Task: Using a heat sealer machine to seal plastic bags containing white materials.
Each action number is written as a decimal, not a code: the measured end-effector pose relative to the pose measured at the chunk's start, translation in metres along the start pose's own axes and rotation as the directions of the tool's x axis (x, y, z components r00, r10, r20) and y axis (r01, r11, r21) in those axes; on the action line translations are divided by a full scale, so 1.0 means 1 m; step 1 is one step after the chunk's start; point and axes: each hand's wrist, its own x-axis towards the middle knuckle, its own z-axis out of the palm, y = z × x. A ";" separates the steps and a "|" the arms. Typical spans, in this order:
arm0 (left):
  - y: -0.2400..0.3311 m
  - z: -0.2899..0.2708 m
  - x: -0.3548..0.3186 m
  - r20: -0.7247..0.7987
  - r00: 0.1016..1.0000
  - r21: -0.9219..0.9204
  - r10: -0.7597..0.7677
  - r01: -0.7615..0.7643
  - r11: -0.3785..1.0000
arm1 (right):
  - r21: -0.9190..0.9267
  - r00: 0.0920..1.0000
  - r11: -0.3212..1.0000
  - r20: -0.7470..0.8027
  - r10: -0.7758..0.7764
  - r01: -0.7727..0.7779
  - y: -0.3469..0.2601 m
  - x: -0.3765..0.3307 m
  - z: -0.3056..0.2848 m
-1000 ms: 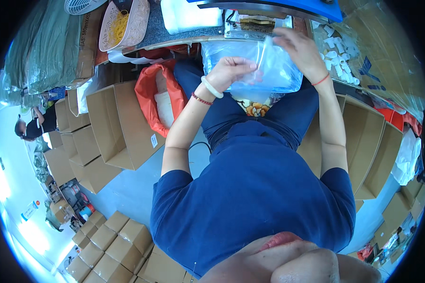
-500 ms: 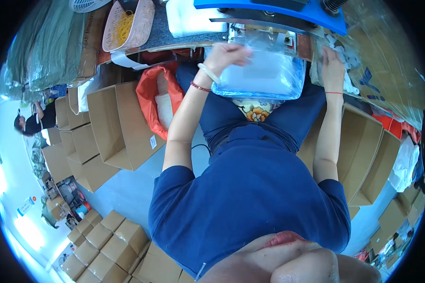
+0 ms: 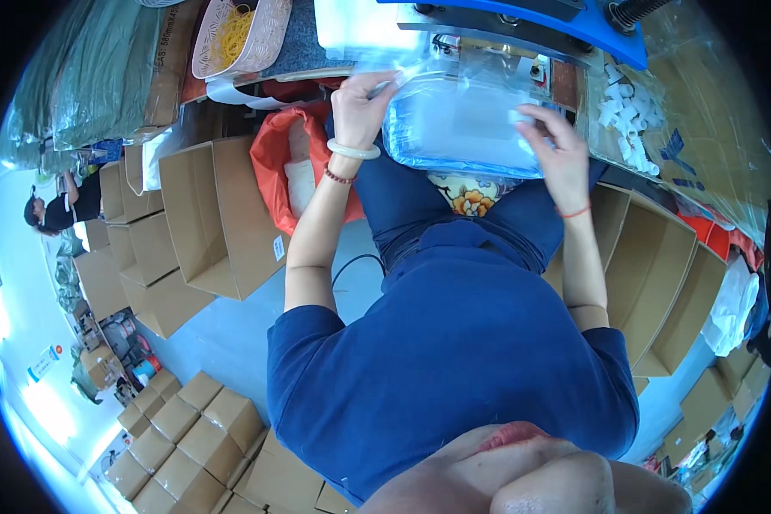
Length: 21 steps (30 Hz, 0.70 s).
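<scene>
A stack of clear plastic bags (image 3: 467, 128) with a bluish tint lies in front of me, above my lap. My left hand (image 3: 357, 111) is closed at the stack's far left corner, its fingertips pinching what looks like the edge of a clear plastic bag (image 3: 415, 70), blurred by motion. Over the right part of the stack is my right hand (image 3: 561, 154), a small white plastic piece (image 3: 515, 116) pinched between thumb and fingertips. Similar small white plastic pieces (image 3: 630, 116) lie heaped on the table to its right.
A blue-framed machine (image 3: 522, 21) stands beyond the stack. Far left are a pink basket (image 3: 270, 38) with yellow rubber bands and a pile of white sheets (image 3: 360, 26). Open cardboard boxes (image 3: 248, 214) and a red bag (image 3: 270, 163) stand to my left, with another person (image 3: 64, 206) farther off.
My right hand has come left from the heap of white pieces to above the bags, carrying one. My left hand has moved left to the stack's corner.
</scene>
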 end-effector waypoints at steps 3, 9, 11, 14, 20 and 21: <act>0.039 -0.001 -0.006 0.153 0.976 -0.265 -0.158 0.194 0.944 | 0.072 0.987 0.985 -0.014 -0.159 0.159 -0.020 0.007 0.011; 0.065 0.004 -0.006 0.418 0.893 -0.375 -0.166 0.336 0.864 | -0.153 0.880 0.871 0.179 -0.440 0.467 -0.043 0.031 -0.008; 0.062 0.009 -0.002 0.638 0.759 -0.316 -0.127 0.409 0.856 | -0.213 0.870 0.861 0.294 -0.395 0.463 -0.040 0.042 -0.013; 0.055 0.021 0.002 0.791 0.598 -0.365 -0.130 0.632 0.684 | -0.192 0.825 0.902 0.510 -0.244 0.386 -0.022 0.054 -0.017; 0.048 0.045 -0.005 0.707 0.675 -0.406 -0.213 0.633 0.659 | 0.066 0.988 0.993 0.105 -0.109 0.102 0.010 0.051 -0.018; 0.048 0.047 -0.005 0.679 0.699 -0.397 -0.223 0.606 0.689 | 0.042 0.986 0.996 0.147 -0.078 0.073 0.011 0.049 -0.018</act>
